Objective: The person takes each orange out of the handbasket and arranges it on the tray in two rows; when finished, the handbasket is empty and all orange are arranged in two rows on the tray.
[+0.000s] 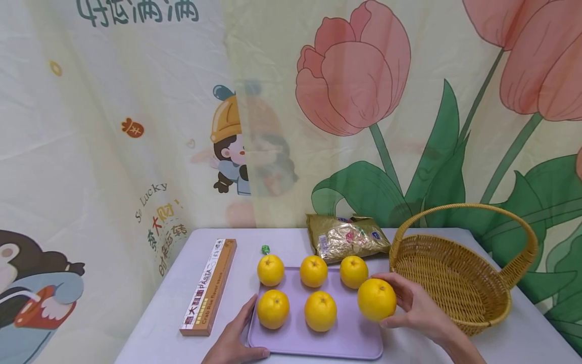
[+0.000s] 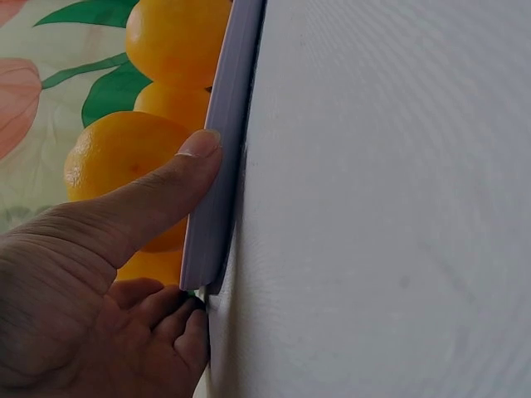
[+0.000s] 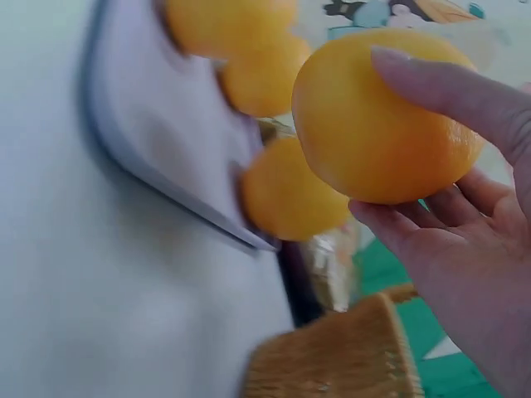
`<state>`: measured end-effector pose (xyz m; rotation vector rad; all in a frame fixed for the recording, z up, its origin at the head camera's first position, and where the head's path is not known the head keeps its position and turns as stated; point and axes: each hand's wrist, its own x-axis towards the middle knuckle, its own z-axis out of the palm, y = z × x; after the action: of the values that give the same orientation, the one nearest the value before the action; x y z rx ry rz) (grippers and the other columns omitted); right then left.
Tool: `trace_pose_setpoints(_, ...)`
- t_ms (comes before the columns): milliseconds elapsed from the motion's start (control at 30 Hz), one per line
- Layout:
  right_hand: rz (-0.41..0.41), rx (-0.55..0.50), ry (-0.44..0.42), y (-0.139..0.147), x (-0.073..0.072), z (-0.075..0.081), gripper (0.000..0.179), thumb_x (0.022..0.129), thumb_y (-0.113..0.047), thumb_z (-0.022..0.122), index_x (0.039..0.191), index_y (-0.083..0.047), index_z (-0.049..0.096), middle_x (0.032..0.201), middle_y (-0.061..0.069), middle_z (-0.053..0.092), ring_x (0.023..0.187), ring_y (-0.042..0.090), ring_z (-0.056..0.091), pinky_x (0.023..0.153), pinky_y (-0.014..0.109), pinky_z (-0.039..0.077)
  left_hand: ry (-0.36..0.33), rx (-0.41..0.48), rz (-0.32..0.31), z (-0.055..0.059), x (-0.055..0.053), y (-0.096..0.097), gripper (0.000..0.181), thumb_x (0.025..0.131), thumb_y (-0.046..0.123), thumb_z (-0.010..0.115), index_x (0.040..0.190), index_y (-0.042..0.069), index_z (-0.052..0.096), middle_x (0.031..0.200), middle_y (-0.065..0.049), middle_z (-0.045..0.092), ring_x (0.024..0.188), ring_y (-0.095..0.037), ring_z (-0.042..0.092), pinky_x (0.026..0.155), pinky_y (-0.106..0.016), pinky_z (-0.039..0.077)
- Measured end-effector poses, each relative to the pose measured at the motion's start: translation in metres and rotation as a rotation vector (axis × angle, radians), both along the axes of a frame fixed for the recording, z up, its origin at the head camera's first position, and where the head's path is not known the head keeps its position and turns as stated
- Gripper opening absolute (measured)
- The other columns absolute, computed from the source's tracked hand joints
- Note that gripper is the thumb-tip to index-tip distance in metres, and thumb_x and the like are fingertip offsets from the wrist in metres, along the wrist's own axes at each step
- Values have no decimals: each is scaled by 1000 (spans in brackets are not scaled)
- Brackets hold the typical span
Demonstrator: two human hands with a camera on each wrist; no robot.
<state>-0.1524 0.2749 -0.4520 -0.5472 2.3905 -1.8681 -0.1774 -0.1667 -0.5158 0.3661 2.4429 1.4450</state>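
Note:
My right hand (image 1: pixel 418 308) grips an orange (image 1: pixel 376 300) above the right edge of the lilac tray (image 1: pixel 295 342). In the right wrist view the thumb lies across this orange (image 3: pixel 382 124), and the fingers support its underside, away from the tray. My left hand (image 1: pixel 238 331) holds the tray's near left corner. Its thumb (image 2: pixel 178 178) presses the front rim in the left wrist view, with the fingers bent around the side. Several more oranges sit on the tray in two rows, among them a front middle orange (image 1: pixel 321 311) and a back left orange (image 1: pixel 271 270).
A wicker basket (image 1: pixel 436 268) with a tall handle stands right of the tray. Behind the tray lies a gold foil bag (image 1: pixel 350 240). A long pasta box (image 1: pixel 210 290) lies to the left. A small green item (image 1: pixel 265 249) sits behind the back left orange.

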Motion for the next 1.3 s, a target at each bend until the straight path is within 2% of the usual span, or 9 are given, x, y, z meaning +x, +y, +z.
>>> trace_pose_setpoints(200,5,11,-78,-16,-4,-19,89,74,3,95,150,12,48,150,32,54,123,-8,60,106,7,47,-14,-1,9,-1,-2,2,135,67,25,105,171,4,22,172,-28,30,157,-55,28,128,-70,24)
trace_pose_setpoints(300,14,17,-108,-19,-6,-26,90,73,4,95,150,11,48,150,30,55,124,-8,59,109,9,48,-27,-8,15,-1,-2,3,134,68,24,105,171,4,22,172,-29,30,157,-55,28,128,-70,25)
trace_pose_setpoints(367,8,31,-118,-21,-7,-30,89,73,5,95,149,10,49,150,29,56,129,2,61,111,15,51,-34,-10,17,0,-2,3,134,68,24,105,171,4,22,172,-29,30,157,-55,28,128,-71,25)
trace_pose_setpoints(533,-39,89,-126,-23,-6,-37,90,70,6,96,148,7,52,150,26,57,141,44,55,118,39,52,-45,-11,21,1,-1,4,134,68,23,105,171,5,22,173,-28,30,157,-55,28,128,-71,25)
trace_pose_setpoints(667,-58,107,-122,-24,-5,-41,90,69,7,96,148,6,53,151,26,57,143,51,50,119,45,49,-47,-8,19,2,-1,4,133,68,23,104,171,5,22,173,-28,29,157,-55,27,128,-71,24)
trace_pose_setpoints(767,-57,111,-116,-24,-4,-43,91,68,7,96,148,5,52,151,26,56,143,49,50,120,37,50,-42,-12,18,2,-1,4,133,68,24,104,172,6,22,173,-28,29,157,-55,28,128,-71,25)
trace_pose_setpoints(933,-38,117,-132,-22,-3,-45,94,67,6,96,149,4,50,153,25,54,145,47,50,113,14,48,-26,-17,12,2,-1,2,134,68,27,105,171,5,23,173,-28,30,157,-55,29,128,-71,26)
trace_pose_setpoints(1167,-25,120,-126,-23,-4,-44,96,67,4,96,150,4,50,155,26,52,146,51,46,115,17,49,-45,-8,15,2,-1,0,134,68,25,104,172,5,22,173,-28,28,157,-56,26,128,-72,24)
trace_pose_setpoints(1300,-24,110,-129,-22,-5,-44,95,68,2,97,151,4,50,155,26,53,147,53,44,111,8,45,-60,-5,22,2,-1,0,133,68,22,104,172,6,22,174,-27,28,157,-56,26,128,-72,23)
